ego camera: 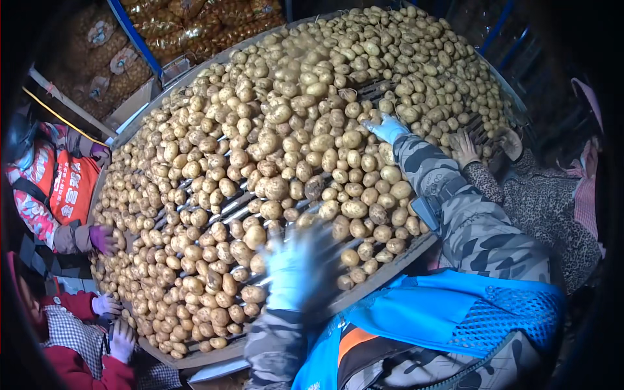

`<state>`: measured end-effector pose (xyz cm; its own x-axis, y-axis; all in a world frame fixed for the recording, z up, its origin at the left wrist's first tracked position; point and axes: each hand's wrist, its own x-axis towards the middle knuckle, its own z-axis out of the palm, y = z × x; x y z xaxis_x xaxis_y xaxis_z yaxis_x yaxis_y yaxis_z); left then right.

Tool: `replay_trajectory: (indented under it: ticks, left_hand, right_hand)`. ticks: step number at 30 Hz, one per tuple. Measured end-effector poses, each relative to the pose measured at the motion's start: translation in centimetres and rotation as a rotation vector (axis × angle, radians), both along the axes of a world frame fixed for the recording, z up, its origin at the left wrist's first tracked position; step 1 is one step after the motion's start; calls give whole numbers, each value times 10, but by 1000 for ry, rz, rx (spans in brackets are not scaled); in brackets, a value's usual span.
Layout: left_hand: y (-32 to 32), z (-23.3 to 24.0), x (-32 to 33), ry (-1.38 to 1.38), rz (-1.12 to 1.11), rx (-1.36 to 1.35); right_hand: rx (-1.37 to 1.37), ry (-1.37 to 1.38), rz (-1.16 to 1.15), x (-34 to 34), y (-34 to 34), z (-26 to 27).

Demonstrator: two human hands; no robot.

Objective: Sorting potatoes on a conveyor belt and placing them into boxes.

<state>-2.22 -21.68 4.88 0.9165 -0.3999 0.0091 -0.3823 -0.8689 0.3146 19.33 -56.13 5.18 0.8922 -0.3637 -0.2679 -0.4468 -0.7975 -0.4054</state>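
Observation:
Many potatoes point(280, 113) with soil on their skins cover a slatted sorting table point(239, 207) in front of me. My left hand point(287, 270), in a pale blue glove, is motion-blurred over the near potatoes, close to the table's front edge. Whether it holds anything cannot be made out. Farther off to the right, my right hand point(388, 128), gloved alike, reaches over the heap. Its outstretched fingers point left and touch potatoes, with no potato visibly gripped. Dark slats point(376, 90) show through a gap just beyond it.
At the left edge, one person's purple glove point(101, 239) and another person's pale lilac gloves point(122, 340) are by the potatoes. A co-worker's bare hand point(465, 147) is right of my forearm. Filled mesh sacks point(200, 29) are stacked behind a blue post point(135, 38).

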Motion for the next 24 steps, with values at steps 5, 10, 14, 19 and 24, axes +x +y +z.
replay_trajectory:
  ticks: [5,10,14,19,24]
  left_hand:
    - [-60,-13,53,-69,-254,-96]
    - [-32,-2,127,-72,42,33]
    - [31,20,157,40,252,139]
    - [151,-11,122,151,563,137]
    - [190,-20,17,127,701,-41]
  right_hand:
    - [375,15,85,1,51,0]
    - [765,27,593,16,86,-66]
    - [1098,71,430,25,194,-66]
    - [304,-10,635,5,303,-22]
    - [64,-145,1186,-83,336,-10]
